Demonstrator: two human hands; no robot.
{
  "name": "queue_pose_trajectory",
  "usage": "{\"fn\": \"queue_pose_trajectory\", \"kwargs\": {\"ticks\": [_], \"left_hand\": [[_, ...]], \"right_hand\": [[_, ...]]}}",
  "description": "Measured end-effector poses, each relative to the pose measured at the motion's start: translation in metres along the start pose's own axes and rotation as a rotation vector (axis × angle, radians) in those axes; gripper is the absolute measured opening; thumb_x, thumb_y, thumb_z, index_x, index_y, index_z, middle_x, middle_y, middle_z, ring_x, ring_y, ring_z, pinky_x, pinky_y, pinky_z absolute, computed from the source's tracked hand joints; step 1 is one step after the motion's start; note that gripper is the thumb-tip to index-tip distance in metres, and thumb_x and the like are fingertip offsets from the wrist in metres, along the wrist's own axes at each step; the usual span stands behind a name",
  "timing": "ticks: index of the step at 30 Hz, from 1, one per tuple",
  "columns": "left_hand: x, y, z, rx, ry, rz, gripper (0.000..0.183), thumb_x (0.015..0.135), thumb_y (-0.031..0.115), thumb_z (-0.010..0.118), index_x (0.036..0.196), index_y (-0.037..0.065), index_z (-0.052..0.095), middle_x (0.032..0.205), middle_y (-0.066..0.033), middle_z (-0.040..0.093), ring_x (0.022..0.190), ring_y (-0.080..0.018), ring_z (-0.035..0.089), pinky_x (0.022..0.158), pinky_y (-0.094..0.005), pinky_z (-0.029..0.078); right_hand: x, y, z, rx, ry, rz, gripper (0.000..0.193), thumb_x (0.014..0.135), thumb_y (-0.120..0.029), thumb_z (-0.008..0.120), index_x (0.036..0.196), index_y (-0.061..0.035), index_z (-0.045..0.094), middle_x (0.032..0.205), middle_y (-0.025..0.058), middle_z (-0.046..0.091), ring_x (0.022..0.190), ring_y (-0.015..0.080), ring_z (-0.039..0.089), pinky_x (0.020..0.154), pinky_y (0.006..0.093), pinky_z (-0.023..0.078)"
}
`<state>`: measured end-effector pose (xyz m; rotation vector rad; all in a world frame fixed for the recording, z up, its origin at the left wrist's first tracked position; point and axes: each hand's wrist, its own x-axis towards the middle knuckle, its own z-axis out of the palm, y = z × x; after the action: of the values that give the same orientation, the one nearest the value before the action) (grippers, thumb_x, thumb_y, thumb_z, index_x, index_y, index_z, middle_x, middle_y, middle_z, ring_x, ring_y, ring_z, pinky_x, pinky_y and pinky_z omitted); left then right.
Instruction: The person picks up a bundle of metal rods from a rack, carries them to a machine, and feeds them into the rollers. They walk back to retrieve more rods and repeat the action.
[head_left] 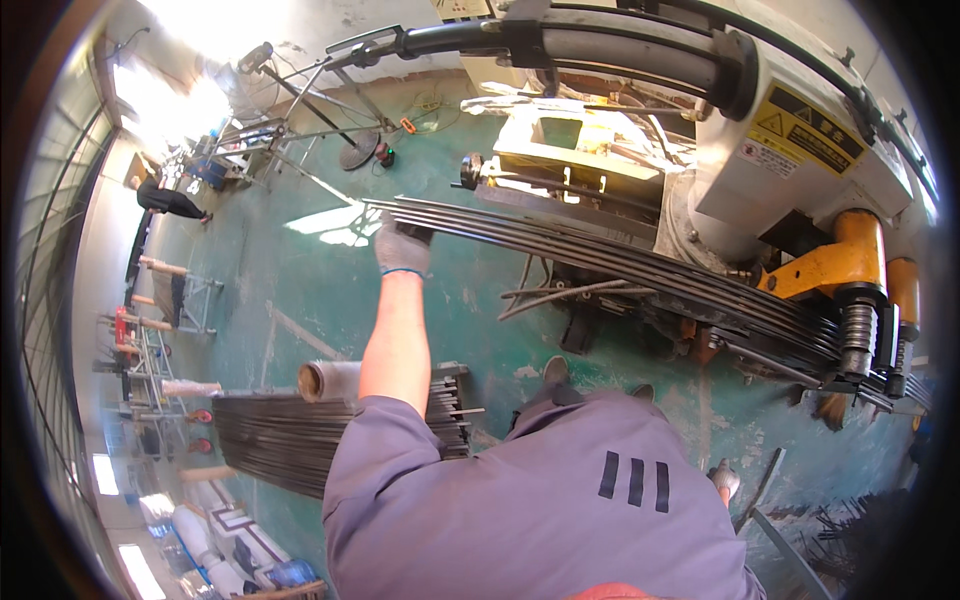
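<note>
Holds up the left end of a bundle of long metal rods (610,250) with the gloved left hand (404,250), just left of the frame's centre. Grasps the rods from below and beside, apparently with bent fingers, partly hidden by glove and metal. Reaches up there with a bare forearm (394,340) out of a grey sleeve (385,440).

Slants the bundle from upper centre down toward the right edge, in front of a white machine (735,180) and up to an orange bracket (825,262) and a coil spring (858,335). Cannot tell how exactly to place the far ends among those parts.

Keeps the gloved right hand (726,478) low at the lower right, beside the body and well apart from the bundle. Cannot tell, at such small size, whether clenched or released.

At lower left, shows a second stack of dark rods (300,440) beside a wrapped roll (328,382), above a green floor (480,315). At upper left, shows a person in dark clothing (172,200), far off.
</note>
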<state>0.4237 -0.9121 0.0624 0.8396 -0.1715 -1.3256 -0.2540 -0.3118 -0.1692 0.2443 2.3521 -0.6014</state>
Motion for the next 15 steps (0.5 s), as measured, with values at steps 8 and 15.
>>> {"fn": "queue_pose_trajectory", "kwargs": {"ticks": [8, 15], "left_hand": [[0.102, 0.087, -0.038, 0.366, 0.059, 0.112, 0.047, 0.116, 0.045, 0.054, 0.144, 0.006, 0.052, 0.134, -0.0177, 0.061, 0.114, -0.0386, 0.068, 0.097, -0.0582, 0.06], [0.039, 0.043, -0.032, 0.43, -0.29, -0.061, 0.057, 0.117, 0.045, 0.051, 0.16, 0.007, 0.046, 0.151, -0.0199, 0.063, 0.131, -0.0381, 0.067, 0.105, -0.06, 0.059]], "right_hand": [[-0.075, 0.046, 0.044, 0.171, 0.005, -0.179, 0.036, 0.108, -0.029, 0.068, 0.107, 0.0063, 0.073, 0.074, 0.0079, 0.069, 0.058, 0.0198, 0.064, 0.052, 0.0358, 0.048], [-0.057, 0.029, 0.048, 0.218, 0.069, -0.116, 0.025, 0.104, -0.023, 0.072, 0.097, 0.0006, 0.069, 0.069, 0.0079, 0.065, 0.051, 0.0212, 0.059, 0.047, 0.0375, 0.042]]}}
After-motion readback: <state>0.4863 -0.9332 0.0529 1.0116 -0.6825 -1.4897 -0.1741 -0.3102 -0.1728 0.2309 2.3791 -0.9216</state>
